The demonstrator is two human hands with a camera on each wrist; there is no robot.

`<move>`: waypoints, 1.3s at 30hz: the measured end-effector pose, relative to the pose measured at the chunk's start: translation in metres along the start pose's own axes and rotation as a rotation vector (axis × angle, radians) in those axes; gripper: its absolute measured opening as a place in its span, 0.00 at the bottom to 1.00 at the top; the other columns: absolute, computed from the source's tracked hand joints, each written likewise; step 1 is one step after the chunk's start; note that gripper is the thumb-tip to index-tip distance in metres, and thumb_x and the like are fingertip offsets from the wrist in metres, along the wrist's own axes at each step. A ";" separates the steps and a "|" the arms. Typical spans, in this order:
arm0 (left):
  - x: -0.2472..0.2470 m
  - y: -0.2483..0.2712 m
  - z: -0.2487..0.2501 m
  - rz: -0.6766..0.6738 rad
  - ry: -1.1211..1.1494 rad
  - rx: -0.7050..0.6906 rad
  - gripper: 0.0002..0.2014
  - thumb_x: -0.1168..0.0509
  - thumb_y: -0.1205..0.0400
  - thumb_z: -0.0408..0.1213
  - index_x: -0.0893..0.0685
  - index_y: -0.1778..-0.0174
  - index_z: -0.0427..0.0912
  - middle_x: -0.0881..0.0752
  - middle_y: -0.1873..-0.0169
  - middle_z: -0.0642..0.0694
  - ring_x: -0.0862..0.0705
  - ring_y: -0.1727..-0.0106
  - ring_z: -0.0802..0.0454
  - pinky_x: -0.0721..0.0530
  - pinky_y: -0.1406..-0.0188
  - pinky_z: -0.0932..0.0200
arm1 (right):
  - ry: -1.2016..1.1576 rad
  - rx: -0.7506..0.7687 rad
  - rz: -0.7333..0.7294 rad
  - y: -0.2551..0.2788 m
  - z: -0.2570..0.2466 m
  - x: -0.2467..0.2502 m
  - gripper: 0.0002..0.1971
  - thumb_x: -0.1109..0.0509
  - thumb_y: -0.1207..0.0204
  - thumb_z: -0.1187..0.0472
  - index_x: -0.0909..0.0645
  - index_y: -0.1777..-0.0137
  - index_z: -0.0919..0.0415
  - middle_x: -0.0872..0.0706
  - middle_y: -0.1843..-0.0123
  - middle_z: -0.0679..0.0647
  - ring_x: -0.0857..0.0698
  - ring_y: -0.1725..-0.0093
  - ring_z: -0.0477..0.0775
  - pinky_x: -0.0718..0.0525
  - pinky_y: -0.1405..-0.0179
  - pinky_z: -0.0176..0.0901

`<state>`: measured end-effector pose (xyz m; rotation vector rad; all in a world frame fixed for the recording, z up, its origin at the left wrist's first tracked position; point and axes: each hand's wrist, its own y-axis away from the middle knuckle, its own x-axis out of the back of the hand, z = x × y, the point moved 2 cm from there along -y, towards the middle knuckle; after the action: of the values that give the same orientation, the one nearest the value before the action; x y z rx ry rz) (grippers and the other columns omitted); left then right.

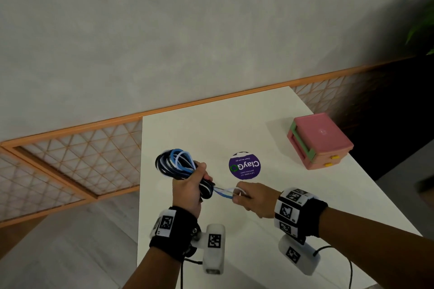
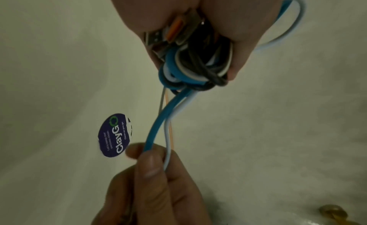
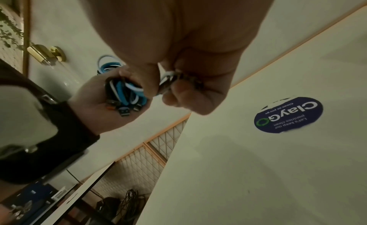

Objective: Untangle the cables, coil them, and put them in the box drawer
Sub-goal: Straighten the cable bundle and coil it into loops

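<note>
My left hand [image 1: 191, 185] grips a tangled bundle of black, blue and white cables [image 1: 175, 163] above the left part of the white table [image 1: 211, 129]. The bundle's loops [image 2: 190, 71] and several USB plugs [image 2: 174, 30] sit in that fist. A blue strand [image 2: 152, 131] and a white strand [image 2: 168, 143] run from the bundle to my right hand [image 1: 244, 197], which pinches their ends. The right wrist view shows the bundle [image 3: 125, 90] in the left palm. The pink box with drawers [image 1: 319, 141] stands at the table's right, its yellow-knobbed drawers closed.
A round purple ClayGo sticker [image 1: 245, 165] lies on the table between my hands and the box. An orange-framed lattice panel [image 1: 77, 155] runs behind and left of the table. The table's left edge [image 1: 139, 171] is close to the left hand.
</note>
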<state>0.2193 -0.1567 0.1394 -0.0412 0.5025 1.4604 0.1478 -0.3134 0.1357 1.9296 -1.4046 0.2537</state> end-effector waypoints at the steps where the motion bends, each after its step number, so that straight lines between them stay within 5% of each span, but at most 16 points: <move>1: -0.001 -0.001 0.001 0.020 0.033 0.015 0.10 0.35 0.19 0.27 0.21 0.66 0.42 0.21 0.81 0.47 0.20 0.76 0.50 0.16 0.70 0.55 | -0.008 0.002 0.023 0.001 -0.001 -0.001 0.06 0.40 0.19 0.52 0.28 0.50 0.54 0.26 0.69 0.46 0.29 0.74 0.45 0.30 0.75 0.34; 4: 0.000 -0.003 0.002 0.069 0.105 0.041 0.09 0.35 0.19 0.28 0.22 0.65 0.42 0.21 0.80 0.47 0.19 0.75 0.49 0.15 0.71 0.57 | 0.060 0.030 0.054 0.001 -0.004 0.000 0.12 0.36 0.21 0.52 0.29 0.43 0.56 0.27 0.66 0.43 0.27 0.69 0.44 0.29 0.68 0.34; 9: 0.003 -0.004 -0.002 0.163 0.184 0.085 0.07 0.36 0.18 0.29 0.21 0.62 0.40 0.18 0.79 0.49 0.12 0.65 0.47 0.14 0.64 0.54 | 0.053 0.033 0.045 0.002 -0.007 0.005 0.04 0.39 0.21 0.55 0.27 0.53 0.54 0.25 0.67 0.46 0.25 0.71 0.48 0.23 0.70 0.38; 12: 0.005 -0.003 -0.004 0.208 0.113 0.071 0.07 0.34 0.20 0.29 0.21 0.63 0.42 0.16 0.79 0.50 0.13 0.60 0.44 0.20 0.58 0.51 | -0.054 -0.018 0.053 0.003 -0.005 0.005 0.09 0.40 0.20 0.57 0.27 0.42 0.54 0.23 0.68 0.48 0.25 0.74 0.49 0.23 0.76 0.40; 15: 0.005 -0.001 -0.004 0.212 0.053 0.053 0.09 0.32 0.20 0.30 0.21 0.65 0.44 0.15 0.80 0.50 0.15 0.66 0.46 0.24 0.55 0.49 | -0.202 -0.016 0.039 0.001 -0.009 0.006 0.12 0.39 0.21 0.62 0.28 0.38 0.57 0.24 0.70 0.51 0.27 0.75 0.49 0.24 0.75 0.39; 17: 0.005 -0.002 -0.001 0.203 0.076 0.036 0.09 0.33 0.20 0.29 0.21 0.65 0.43 0.16 0.80 0.49 0.17 0.73 0.49 0.22 0.56 0.48 | -0.123 -0.002 0.079 -0.003 -0.009 0.013 0.15 0.36 0.21 0.57 0.26 0.36 0.57 0.21 0.61 0.50 0.23 0.66 0.47 0.21 0.63 0.39; 20: 0.005 -0.003 0.006 0.190 0.116 0.018 0.08 0.35 0.19 0.27 0.22 0.64 0.41 0.18 0.81 0.48 0.18 0.76 0.50 0.19 0.60 0.51 | 0.053 0.099 0.245 -0.007 0.000 0.030 0.20 0.36 0.22 0.50 0.29 0.31 0.52 0.22 0.38 0.50 0.22 0.39 0.50 0.23 0.36 0.45; 23: 0.006 -0.004 0.011 0.184 0.154 0.025 0.08 0.35 0.19 0.27 0.22 0.64 0.40 0.18 0.80 0.48 0.19 0.74 0.47 0.15 0.66 0.55 | 0.264 0.315 0.290 -0.005 -0.003 0.042 0.24 0.43 0.23 0.62 0.32 0.27 0.49 0.29 0.28 0.51 0.28 0.30 0.52 0.28 0.28 0.48; 27: 0.007 -0.003 0.012 0.188 0.180 0.054 0.08 0.36 0.19 0.28 0.21 0.64 0.38 0.19 0.80 0.47 0.18 0.75 0.47 0.15 0.63 0.51 | 0.622 0.535 0.266 -0.005 -0.005 0.036 0.36 0.37 0.34 0.72 0.36 0.28 0.44 0.31 0.26 0.55 0.22 0.35 0.63 0.19 0.38 0.59; 31: 0.006 -0.002 0.012 0.179 0.167 0.083 0.08 0.36 0.18 0.28 0.21 0.64 0.38 0.19 0.80 0.47 0.18 0.75 0.49 0.17 0.58 0.47 | 1.092 0.801 0.277 0.003 -0.008 0.013 0.45 0.23 0.45 0.67 0.35 0.29 0.40 0.31 0.29 0.55 0.23 0.39 0.57 0.15 0.48 0.48; 35: -0.001 0.000 0.009 0.126 0.140 0.135 0.08 0.36 0.19 0.28 0.22 0.64 0.39 0.20 0.79 0.46 0.18 0.73 0.48 0.18 0.58 0.47 | 1.238 1.016 0.326 -0.002 -0.020 0.008 0.38 0.22 0.41 0.61 0.30 0.30 0.41 0.14 0.49 0.51 0.17 0.60 0.52 0.19 0.60 0.42; 39: -0.010 0.007 0.007 0.089 0.139 0.216 0.08 0.35 0.19 0.30 0.22 0.65 0.40 0.20 0.79 0.47 0.17 0.75 0.50 0.18 0.67 0.55 | 1.330 1.072 0.384 -0.011 -0.031 -0.003 0.19 0.27 0.34 0.56 0.19 0.42 0.42 0.15 0.61 0.46 0.19 0.66 0.49 0.18 0.63 0.41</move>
<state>0.2150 -0.1624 0.1509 0.0519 0.7812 1.4888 0.1641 -0.2892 0.1511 1.4146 -0.6156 2.3087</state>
